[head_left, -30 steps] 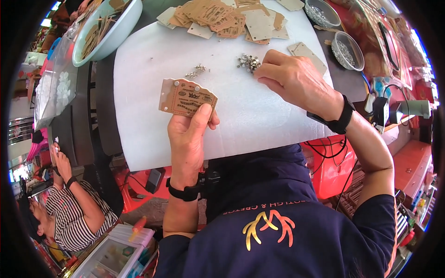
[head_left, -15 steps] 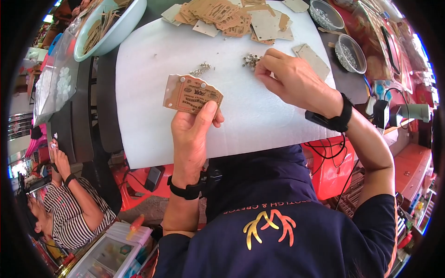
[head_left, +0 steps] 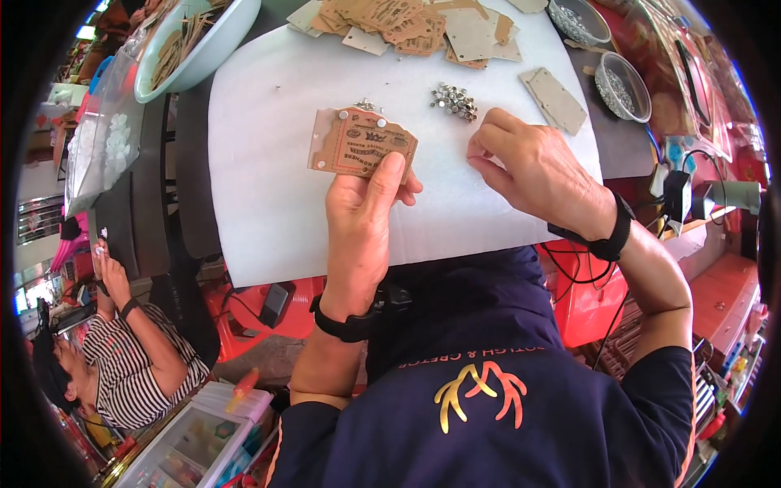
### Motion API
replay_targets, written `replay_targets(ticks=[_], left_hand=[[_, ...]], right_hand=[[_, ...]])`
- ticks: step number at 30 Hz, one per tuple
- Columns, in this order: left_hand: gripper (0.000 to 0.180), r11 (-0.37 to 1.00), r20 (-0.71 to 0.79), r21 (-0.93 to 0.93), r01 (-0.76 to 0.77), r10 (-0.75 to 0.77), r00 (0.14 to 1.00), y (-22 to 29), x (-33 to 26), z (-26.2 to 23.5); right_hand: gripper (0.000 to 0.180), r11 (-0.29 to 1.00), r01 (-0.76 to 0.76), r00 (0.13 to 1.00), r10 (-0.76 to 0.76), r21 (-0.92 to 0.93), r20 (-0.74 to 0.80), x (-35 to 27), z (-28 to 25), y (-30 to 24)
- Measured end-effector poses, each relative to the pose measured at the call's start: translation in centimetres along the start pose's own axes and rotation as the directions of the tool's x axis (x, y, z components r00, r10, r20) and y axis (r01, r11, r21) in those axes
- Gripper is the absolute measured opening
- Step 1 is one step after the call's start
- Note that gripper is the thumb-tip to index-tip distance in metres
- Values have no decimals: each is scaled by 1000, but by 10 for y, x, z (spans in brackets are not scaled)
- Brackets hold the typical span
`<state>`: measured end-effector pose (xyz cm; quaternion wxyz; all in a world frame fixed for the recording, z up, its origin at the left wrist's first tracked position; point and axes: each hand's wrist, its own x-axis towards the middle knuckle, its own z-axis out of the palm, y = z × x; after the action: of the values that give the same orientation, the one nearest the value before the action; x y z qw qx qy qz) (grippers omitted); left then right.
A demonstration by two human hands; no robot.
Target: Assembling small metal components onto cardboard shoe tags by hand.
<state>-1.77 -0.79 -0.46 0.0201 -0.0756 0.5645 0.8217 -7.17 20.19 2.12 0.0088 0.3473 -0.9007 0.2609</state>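
My left hand point(head_left: 364, 213) grips a small brown printed board point(head_left: 354, 146), thumb on its face and fingers behind. Silver round studs sit along the board's top edge, and its left margin shows holes. Just beyond it a small heap of metal pieces point(head_left: 368, 105) is partly hidden by the board. My right hand point(head_left: 541, 167) hovers to the right, thumb and fingertips pinched together; whatever they hold, if anything, is hidden. Up and left of those fingers lies a pile of silver studs point(head_left: 454, 101) on the white foam sheet point(head_left: 268, 203).
Brown and grey boards point(head_left: 386, 24) are heaped at the far side, with grey boards point(head_left: 555, 99) at right. Two clear bowls of metal bits point(head_left: 622, 89) stand right. A pale blue basin point(head_left: 236, 45) holds brown strips. Another person point(head_left: 142, 362) works at left.
My right hand has drawn back from the stud pile, toward me and slightly right. The left hand with the board has shifted right and a little away from me.
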Motion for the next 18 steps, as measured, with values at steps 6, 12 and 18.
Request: replay_targets(ticks=[6, 12, 18], left_hand=[[17, 991, 20, 98, -93, 91, 996, -8, 0, 14], [18, 955, 13, 219, -201, 203, 979, -12, 0, 28], [20, 953, -1, 217, -212, 218, 976, -14, 0, 32]], right_hand=[[11, 750, -321, 931, 361, 578, 48, 5, -5, -27], [15, 608, -250, 892, 447, 753, -64, 0, 24, -27], [12, 454, -266, 851, 524, 850, -13, -1, 30, -32]])
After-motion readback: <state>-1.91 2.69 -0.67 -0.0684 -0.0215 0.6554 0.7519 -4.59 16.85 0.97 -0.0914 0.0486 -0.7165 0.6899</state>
